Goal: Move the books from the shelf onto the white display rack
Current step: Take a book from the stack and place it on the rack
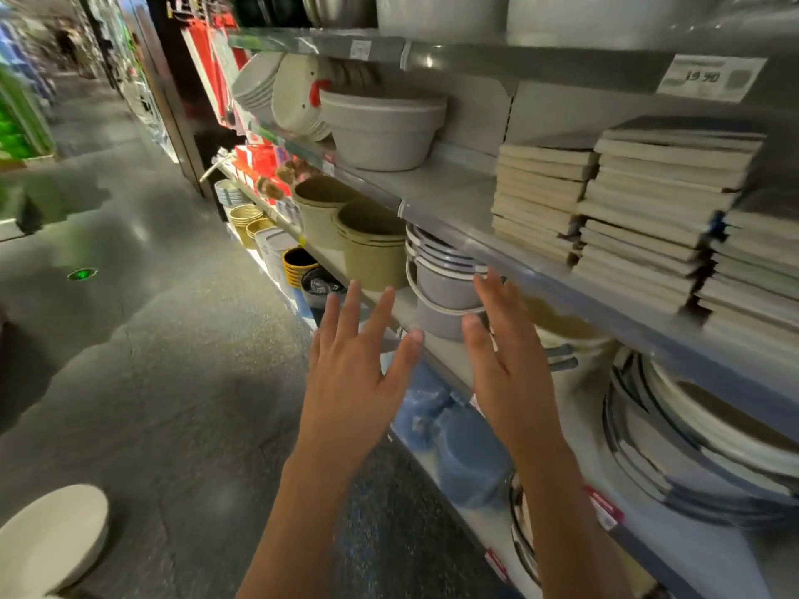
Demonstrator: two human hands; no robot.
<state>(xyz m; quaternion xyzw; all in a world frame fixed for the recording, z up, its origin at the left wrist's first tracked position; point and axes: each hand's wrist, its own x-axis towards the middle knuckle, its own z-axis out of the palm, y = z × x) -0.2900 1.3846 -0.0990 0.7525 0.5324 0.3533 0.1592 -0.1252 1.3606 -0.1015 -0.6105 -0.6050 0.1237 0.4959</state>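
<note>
A shop aisle with a grey speckled floor (173,361) runs beside grey metal shelving (540,261). The left hand (350,373) and right hand (506,361) hover empty, fingers spread. Stacked cream-paged books (627,209) upper right: probably stiff and heavy; clamp a few by their edges.

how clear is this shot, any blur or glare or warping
Head view: motion blur smears both the left hand and right hand; the books are soft at right; glare spots shine on the floor; wide-angle distortion bends the shelf edge.
</note>
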